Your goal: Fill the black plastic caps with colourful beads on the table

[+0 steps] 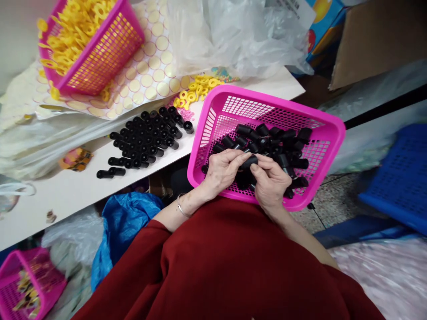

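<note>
Between both hands is a short black plastic cylinder, pinched at its two ends. My left hand closes on its left end with thumb and fingertips, and my right hand grips the right end. They are over a pink plastic basket on my lap, which holds many loose black cylinders lying in all directions. On the white table to the left, more black cylinders stand upright in a tight group, with a few lying or tilted at its near edge.
Yellow ring-shaped pieces lie behind the basket, and another pink basket of them stands at the back left. Clear plastic bags cover the rear. A blue crate is at the right, and a blue bag hangs below the table.
</note>
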A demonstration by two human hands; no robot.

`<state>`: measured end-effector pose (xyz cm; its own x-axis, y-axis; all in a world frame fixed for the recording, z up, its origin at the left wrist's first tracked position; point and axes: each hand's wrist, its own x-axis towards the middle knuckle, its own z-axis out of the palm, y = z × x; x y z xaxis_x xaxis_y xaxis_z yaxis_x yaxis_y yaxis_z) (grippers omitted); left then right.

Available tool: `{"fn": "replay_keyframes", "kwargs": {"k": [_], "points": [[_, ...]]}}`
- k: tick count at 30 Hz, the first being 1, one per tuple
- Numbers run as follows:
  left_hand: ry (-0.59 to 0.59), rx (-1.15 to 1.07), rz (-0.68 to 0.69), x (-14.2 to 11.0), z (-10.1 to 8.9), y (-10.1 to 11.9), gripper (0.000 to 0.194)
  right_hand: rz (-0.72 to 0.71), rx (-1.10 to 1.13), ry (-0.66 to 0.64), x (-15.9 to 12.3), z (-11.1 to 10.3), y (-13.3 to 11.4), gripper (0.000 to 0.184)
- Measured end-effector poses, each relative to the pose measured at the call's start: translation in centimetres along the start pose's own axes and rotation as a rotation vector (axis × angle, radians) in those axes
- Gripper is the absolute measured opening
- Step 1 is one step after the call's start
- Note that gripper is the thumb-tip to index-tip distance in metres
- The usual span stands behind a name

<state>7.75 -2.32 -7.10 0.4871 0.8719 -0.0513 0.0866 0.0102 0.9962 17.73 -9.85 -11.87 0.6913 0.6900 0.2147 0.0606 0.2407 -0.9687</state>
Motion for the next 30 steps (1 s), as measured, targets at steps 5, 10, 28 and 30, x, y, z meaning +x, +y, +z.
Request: {"fn": "replay_keyframes", "kwargs": {"k": [5, 10, 28, 30], "points": [[-0.035, 0.242, 0.315, -0.8, -0.6, 0.6, 0.028, -0.173, -0.33, -0.207, 0.6, -2.1, -1.9, 0.008], [0.401, 0.45, 0.346, -0.5, -6.5, 1.4, 0.033, -0.437, -0.862, -0.207, 2.6, -9.9, -0.9, 0.025], [0.331, 1.083, 0.1, 2.2, -12.6, -3.4, 0.027, -0.456, -1.153, -0.338, 2.1, -13.7, 3.2, 0.016], [0.317, 1.126, 0.078, 3.0, -12.3, -3.3, 0.021, -0.401, -1.088, -0.31, 2.0, -13.6, 3.2, 0.017]]}}
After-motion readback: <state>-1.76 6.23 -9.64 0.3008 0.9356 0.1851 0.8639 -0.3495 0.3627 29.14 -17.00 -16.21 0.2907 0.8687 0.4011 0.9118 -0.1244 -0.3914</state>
